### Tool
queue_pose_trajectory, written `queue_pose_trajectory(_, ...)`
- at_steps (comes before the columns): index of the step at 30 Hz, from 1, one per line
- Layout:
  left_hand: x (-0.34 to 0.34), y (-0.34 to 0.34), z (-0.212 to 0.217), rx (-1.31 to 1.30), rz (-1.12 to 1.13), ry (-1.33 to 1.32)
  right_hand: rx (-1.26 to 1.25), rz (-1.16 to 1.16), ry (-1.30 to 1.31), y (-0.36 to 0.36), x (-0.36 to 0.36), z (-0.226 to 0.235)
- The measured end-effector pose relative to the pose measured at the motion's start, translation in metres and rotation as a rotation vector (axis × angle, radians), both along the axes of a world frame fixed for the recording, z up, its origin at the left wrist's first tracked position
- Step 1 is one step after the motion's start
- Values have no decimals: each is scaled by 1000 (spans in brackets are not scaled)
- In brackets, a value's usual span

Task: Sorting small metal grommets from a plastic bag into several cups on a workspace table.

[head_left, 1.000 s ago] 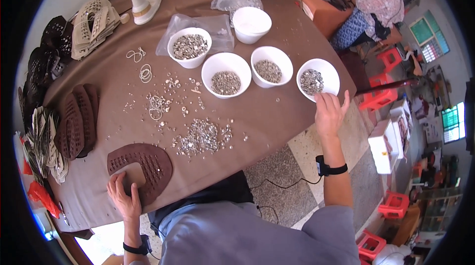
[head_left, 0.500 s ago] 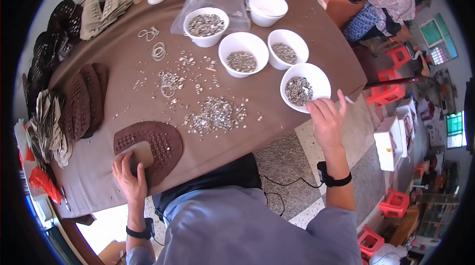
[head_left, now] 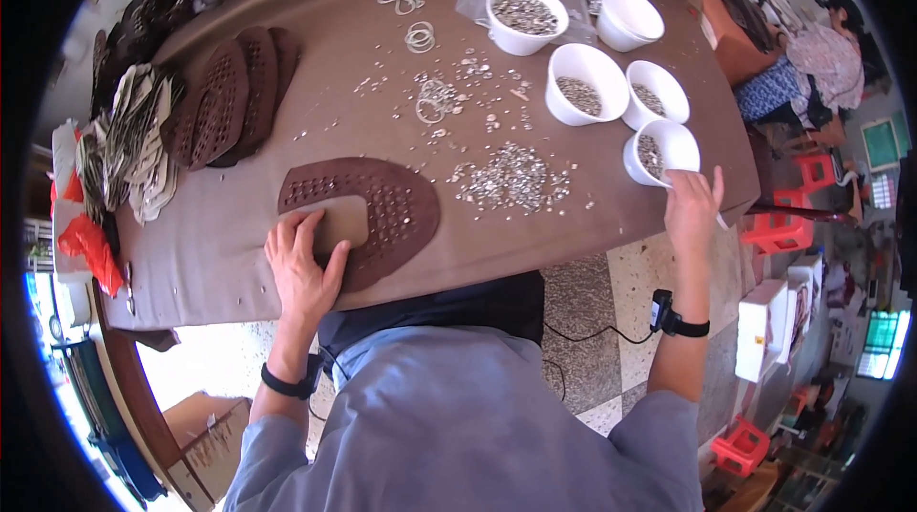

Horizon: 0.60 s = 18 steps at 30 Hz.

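At the near edge of the table, a brown perforated shoe upper (head_left: 396, 240) lies flat and curved, small shiny studs in some of its holes. My left hand (head_left: 304, 264) is closed around the near end of a tan block (head_left: 346, 221) lying on it, thumb on one side, fingers on the other. To the right, my right hand (head_left: 695, 209) has its fingertips closed at the near rim of a white bowl (head_left: 676, 151) with silvery studs inside; one finger sticks up. A small white stick-like thing (head_left: 723, 222) shows beside that hand; whether it is held is unclear.
Loose silvery studs (head_left: 516, 178) are heaped mid-table, rubber bands (head_left: 419, 37) beyond. More white bowls (head_left: 585, 63) stand at the far right. Brown perforated uppers (head_left: 234, 96) and beige pieces (head_left: 143, 139) lie left. Another person (head_left: 821, 63) sits at the far right.
The view has swung left, so the table's contents sit further right and higher in the picture. My left hand stays on the tan block, my right at the same bowl's rim.
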State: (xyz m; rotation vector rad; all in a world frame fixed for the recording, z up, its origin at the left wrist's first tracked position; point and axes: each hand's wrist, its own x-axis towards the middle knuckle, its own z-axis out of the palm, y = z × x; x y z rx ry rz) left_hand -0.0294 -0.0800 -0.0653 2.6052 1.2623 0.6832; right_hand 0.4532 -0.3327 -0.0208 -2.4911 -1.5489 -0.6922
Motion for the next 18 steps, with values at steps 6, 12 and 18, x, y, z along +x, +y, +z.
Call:
queue_pose_trajectory(6, -2, 1, 2, -13, -7, -29, 287, -25, 98, 12, -79, 18)
queue_pose_trajectory(12, -8, 1, 7, -14, -158, -88, 248, 62, 650, 55, -136, -13)
queue_pose_trajectory(18, -18, 1, 4, -76, -334, -127, 237, 103, 737, 73, -162, -28)
